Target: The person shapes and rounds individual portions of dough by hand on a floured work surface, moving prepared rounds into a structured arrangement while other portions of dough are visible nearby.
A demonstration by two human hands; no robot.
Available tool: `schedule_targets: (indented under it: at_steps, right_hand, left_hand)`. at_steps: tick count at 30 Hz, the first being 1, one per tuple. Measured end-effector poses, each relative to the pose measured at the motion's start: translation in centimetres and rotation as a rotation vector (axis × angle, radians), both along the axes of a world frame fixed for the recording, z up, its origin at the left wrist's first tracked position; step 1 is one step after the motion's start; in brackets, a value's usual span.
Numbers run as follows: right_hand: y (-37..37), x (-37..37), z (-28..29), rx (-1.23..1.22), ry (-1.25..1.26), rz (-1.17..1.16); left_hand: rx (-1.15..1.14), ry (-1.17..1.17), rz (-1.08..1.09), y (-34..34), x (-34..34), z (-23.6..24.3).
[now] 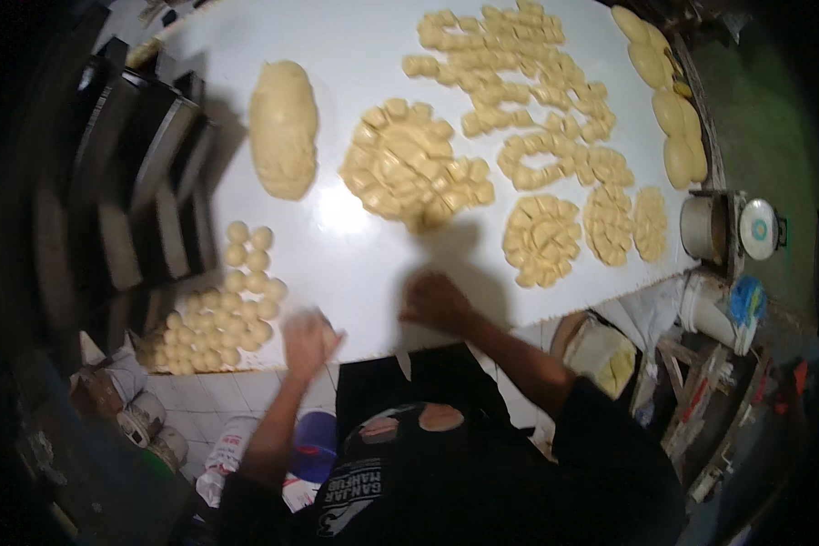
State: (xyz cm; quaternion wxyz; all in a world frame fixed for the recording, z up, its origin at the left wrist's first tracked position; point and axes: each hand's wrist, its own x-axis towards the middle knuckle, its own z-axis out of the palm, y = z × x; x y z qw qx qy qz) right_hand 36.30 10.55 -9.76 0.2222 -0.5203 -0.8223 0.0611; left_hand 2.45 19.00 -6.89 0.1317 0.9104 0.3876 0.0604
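Observation:
My left hand (308, 344) is at the near edge of the white table (355, 273), just right of the small round dough balls (214, 323). Motion blurs its fingers, and a pale patch beside the thumb is too smeared to name. Over the tabletop to the right, my right hand (435, 302) is curled with its back upward. Whatever lies under its fingers is hidden. Beyond it sits a pile of cut dough pieces (409, 164). A large oblong lump of dough (284, 127) lies farther left.
Rows of cut dough (519, 73) cover the far right. Smaller cut mounds (541, 238) lie nearer, and smooth dough loaves (669, 114) line the right edge. Dark metal pans (123, 155) stand at the left. A metal pot (702, 227) and a white bucket (714, 314) are beyond the right side.

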Motion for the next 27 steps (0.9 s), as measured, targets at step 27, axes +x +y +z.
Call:
schedule_targets:
  at_steps: [27]
  right_hand:
    - [-0.4,-0.2,1.6,-0.133,0.117,-0.243]
  left_hand:
    - [-0.065,-0.385,0.257,-3.7,9.2,-2.7]
